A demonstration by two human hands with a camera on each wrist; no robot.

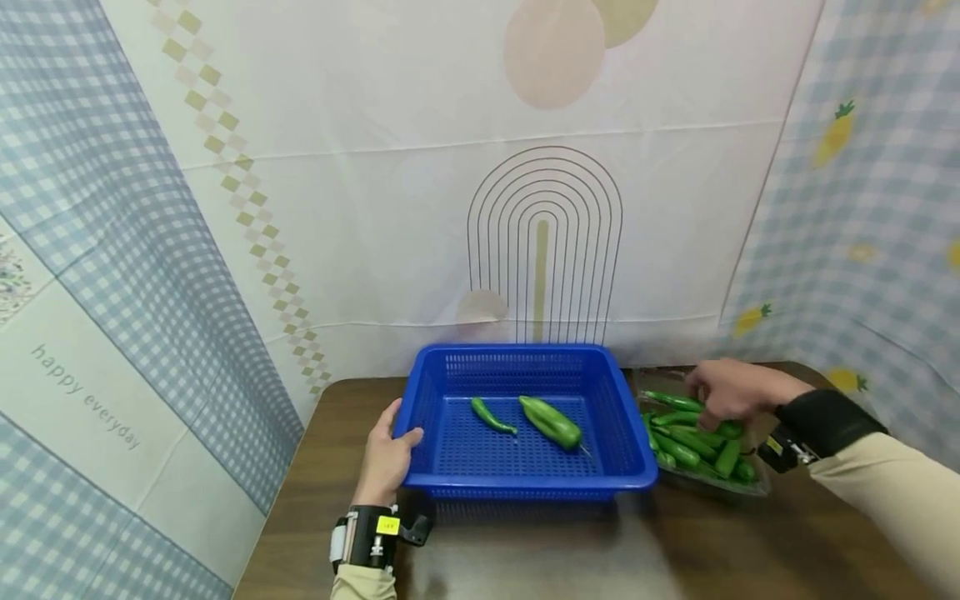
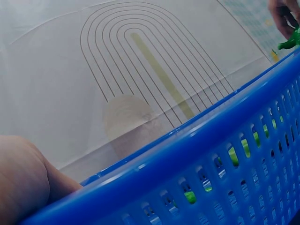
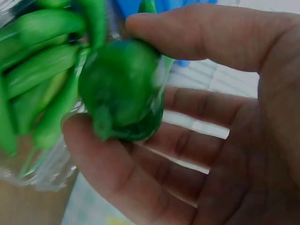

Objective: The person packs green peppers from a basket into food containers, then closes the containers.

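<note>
My left hand (image 1: pixel 384 460) grips the left rim of a blue plastic basket (image 1: pixel 525 482), thumb over the edge. Two green peppers lie apart on the basket's slotted floor: a thin, curved chili (image 1: pixel 491 417) and a larger, broad pepper (image 1: pixel 552 423). On the right, my right hand (image 1: pixel 731 390) is over a clear plastic container (image 1: pixel 756 485) filled with several green peppers (image 1: pixel 686 442). Between thumb and fingers it holds a glossy green pepper (image 3: pixel 124 89), its stem end towards the wrist camera. In that view the pepper hides parts of the fingers.
Basket and container stand side by side on a brown wooden table (image 1: pixel 300 508). Close behind them hangs a white patterned cloth (image 1: pixel 375 233). Blue checked cloths (image 1: pixel 165 225) hang at both sides.
</note>
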